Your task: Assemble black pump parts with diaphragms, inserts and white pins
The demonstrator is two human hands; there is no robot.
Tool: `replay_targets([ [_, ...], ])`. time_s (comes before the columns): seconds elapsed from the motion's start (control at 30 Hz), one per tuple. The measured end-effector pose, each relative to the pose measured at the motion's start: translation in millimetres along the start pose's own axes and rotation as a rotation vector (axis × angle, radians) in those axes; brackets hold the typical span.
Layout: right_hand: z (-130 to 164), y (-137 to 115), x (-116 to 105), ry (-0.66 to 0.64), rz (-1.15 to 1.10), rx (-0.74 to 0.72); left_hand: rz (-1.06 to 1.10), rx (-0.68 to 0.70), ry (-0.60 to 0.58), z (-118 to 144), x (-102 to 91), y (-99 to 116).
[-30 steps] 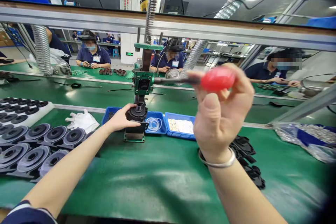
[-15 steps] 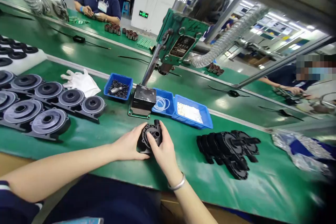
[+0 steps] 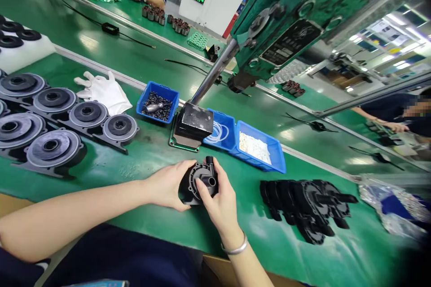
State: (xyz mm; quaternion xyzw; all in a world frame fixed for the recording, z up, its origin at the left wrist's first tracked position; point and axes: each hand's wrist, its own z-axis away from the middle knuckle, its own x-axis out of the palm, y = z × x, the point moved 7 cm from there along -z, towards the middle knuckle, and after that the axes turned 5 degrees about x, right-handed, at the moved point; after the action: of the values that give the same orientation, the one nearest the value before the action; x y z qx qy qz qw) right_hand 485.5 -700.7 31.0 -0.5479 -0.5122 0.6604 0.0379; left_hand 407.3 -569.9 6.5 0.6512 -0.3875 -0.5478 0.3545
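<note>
Between my hands, just in front of the press base, is a black round plastic pump housing (image 3: pixel 199 180) with a short pipe stub pointing up at its top right. My left hand (image 3: pixel 170 184) grips it from the left side, fingers partly hidden behind it. My right hand (image 3: pixel 220 199) holds it from the right, with the thumb lying on its front face near the round port. Off to the right lies a cluster of similar black housings (image 3: pixel 303 202). To the left, rows of black round parts with pale rings (image 3: pixel 54 145) rest on the green bench.
A green hand press (image 3: pixel 276 31) on a black block base (image 3: pixel 193 121) rises ahead. Blue bins hold small black parts (image 3: pixel 158 105), clear tubing (image 3: pixel 218 132) and small pale pieces (image 3: pixel 256 145). A white glove (image 3: pixel 104 94) lies left. Co-workers sit across the line.
The view has shifted, so the press looms larger and the bench items sit a little differently in the picture. Both hands still hold the housing in much the same grip.
</note>
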Motion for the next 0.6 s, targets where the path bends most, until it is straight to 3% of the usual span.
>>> replay_targets([
  [0.17,-6,-4,2,0.004,0.001,-0.014,-0.041,-0.010,0.005,3,1.7,1],
  [0.33,13,-35,-6,0.035,0.138,-0.040,-0.217,-0.003,0.055,16,12.6,-2],
  [0.47,35,-38,-20,0.088,0.227,0.078,-0.343,0.152,-0.049,21,25.8,-6],
  [0.6,55,-13,-47,0.182,0.254,0.131,-0.469,0.357,-0.105,28,32.0,1],
])
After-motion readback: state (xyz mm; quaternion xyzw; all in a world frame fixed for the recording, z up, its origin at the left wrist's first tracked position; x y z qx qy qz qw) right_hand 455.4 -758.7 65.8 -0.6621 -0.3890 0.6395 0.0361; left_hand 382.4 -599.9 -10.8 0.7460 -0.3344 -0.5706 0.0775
